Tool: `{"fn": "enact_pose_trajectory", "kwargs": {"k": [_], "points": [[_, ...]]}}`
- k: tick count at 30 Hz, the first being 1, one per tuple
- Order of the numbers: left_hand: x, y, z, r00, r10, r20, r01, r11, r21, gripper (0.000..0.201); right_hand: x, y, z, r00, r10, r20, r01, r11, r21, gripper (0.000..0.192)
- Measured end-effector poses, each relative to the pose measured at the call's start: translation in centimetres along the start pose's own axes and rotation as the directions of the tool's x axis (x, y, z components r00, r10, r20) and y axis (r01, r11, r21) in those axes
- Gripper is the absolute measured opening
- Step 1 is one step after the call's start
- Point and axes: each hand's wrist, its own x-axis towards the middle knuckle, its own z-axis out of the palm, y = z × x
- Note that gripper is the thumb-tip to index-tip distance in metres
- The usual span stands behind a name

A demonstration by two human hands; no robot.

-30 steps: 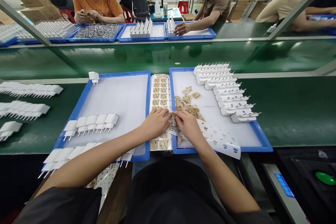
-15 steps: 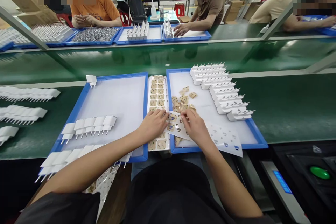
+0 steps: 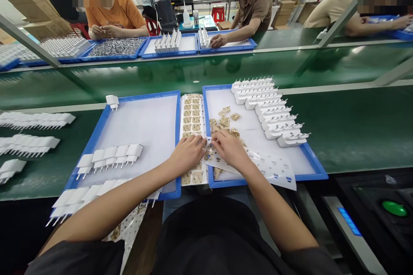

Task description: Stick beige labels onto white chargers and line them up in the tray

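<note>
A thin white perforated sheet slants across the near part of the right blue tray. My left hand is closed at the sheet's left end, above a stack of label sheets with tan pieces. From the right, my right hand pinches at the same end, thumb and index finger close together. Whether a small piece sits between those fingertips I cannot make out. Loose tan pieces lie in the tray just beyond my right hand.
Rows of white plug adapters fill the right tray's far right. More adapters stand in the left blue tray and on the green surface at left. Across the green belt, co-workers sit behind further trays.
My right hand has moved left, closer to my left hand at the sheet's end. My left hand stays in place. The view has shifted slightly.
</note>
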Motion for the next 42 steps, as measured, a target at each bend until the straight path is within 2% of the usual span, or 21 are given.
{"fn": "enact_pose_trajectory", "kwargs": {"k": [4,7,9,12,14,17,20,23,26,29,31,34,36,38,40,42], "points": [[0.4,-0.6,-1.1,0.998,0.003,0.056,0.001,0.998,-0.057,0.038,-3.5,1.6,-2.4,0.993,-0.006,-0.115,0.048,0.931,0.362,0.014],[2.9,-1.2,-3.2,0.994,-0.046,0.102,0.057,0.992,-0.110,0.031,-5.7,2.4,-2.7,0.997,-0.016,-0.081,0.051,0.892,0.449,0.013],[6.1,-1.1,-4.6,0.997,-0.069,0.027,0.072,0.989,-0.128,0.028,-6.5,2.7,-2.0,0.995,-0.019,-0.102,0.064,0.886,0.458,0.010],[12.6,0.2,-5.3,0.980,-0.040,-0.194,0.005,0.984,-0.177,0.029,-6.8,2.8,-0.7,0.980,-0.063,-0.191,0.139,0.898,0.418,0.009],[17.0,1.8,-4.9,0.960,-0.039,-0.278,-0.023,0.976,-0.217,0.039,-6.8,2.9,0.0,0.960,-0.114,-0.256,0.204,0.910,0.361,0.009],[22.2,4.1,-3.6,0.945,-0.072,-0.319,-0.012,0.967,-0.253,0.054,-6.7,3.2,0.6,0.932,-0.178,-0.316,0.268,0.925,0.269,0.010],[25.0,5.5,-2.4,0.938,-0.087,-0.336,-0.013,0.959,-0.285,0.045,-6.6,3.4,0.7,0.922,-0.220,-0.319,0.293,0.934,0.205,0.012],[25.6,5.6,-2.0,0.936,-0.063,-0.347,-0.053,0.947,-0.317,0.033,-6.7,3.3,0.6,0.919,-0.223,-0.326,0.294,0.937,0.190,0.014],[23.8,4.9,-3.2,0.939,-0.006,-0.343,-0.121,0.931,-0.346,0.027,-6.9,3.2,0.4,0.904,-0.195,-0.381,0.300,0.923,0.240,0.013],[17.8,3.9,-5.8,0.935,0.003,-0.355,-0.171,0.881,-0.441,0.024,-7.2,3.2,-0.1,0.879,-0.124,-0.461,0.316,0.874,0.368,0.011],[11.7,3.5,-7.8,0.925,-0.090,-0.370,-0.215,0.676,-0.704,0.033,-7.5,3.3,-0.6,0.868,-0.065,-0.493,0.328,0.819,0.470,0.011],[2.0,3.4,-9.9,0.954,-0.150,-0.258,-0.176,0.417,-0.892,0.042,-7.8,2.9,-1.7,0.878,-0.027,-0.478,0.349,0.719,0.601,0.013],[-3.0,3.9,-9.9,0.960,-0.203,-0.193,-0.128,0.292,-0.948,0.047,-7.8,1.9,-2.5,0.905,-0.089,-0.416,0.380,0.612,0.694,0.015],[-6.2,4.5,-8.9,0.945,-0.291,-0.150,-0.098,0.185,-0.978,0.044,-7.8,0.5,-3.2,0.914,-0.211,-0.347,0.406,0.484,0.775,0.016],[-7.7,5.2,-7.3,0.913,-0.389,-0.123,-0.098,0.084,-0.992,0.038,-7.6,-1.1,-3.4,0.903,-0.319,-0.287,0.403,0.403,0.822,0.015],[-8.3,5.8,-5.6,0.873,-0.477,-0.100,-0.112,0.004,-0.994,0.038,-7.4,-2.5,-3.2,0.896,-0.369,-0.246,0.388,0.385,0.837,0.012]]}}
